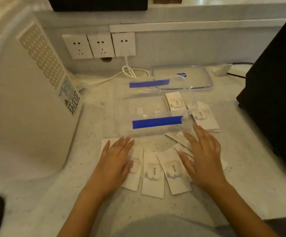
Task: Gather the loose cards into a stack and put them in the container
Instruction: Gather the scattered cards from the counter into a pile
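Several white "love" cards (153,175) lie spread on the marble counter in front of me. My left hand (114,161) rests flat with fingers apart on the leftmost cards. My right hand (202,156) lies flat and open on the cards at the right of the spread. Just beyond the hands stands a clear plastic container (150,124) with blue clips, open at the top. A small stack of cards (175,101) shows at its right end, and another small pile (206,118) lies on the counter to its right.
The container's clear lid (195,77) lies behind it. A white appliance (27,103) fills the left side. A black box (275,93) stands at the right. Wall sockets (99,45) and a white cable (130,72) are at the back.
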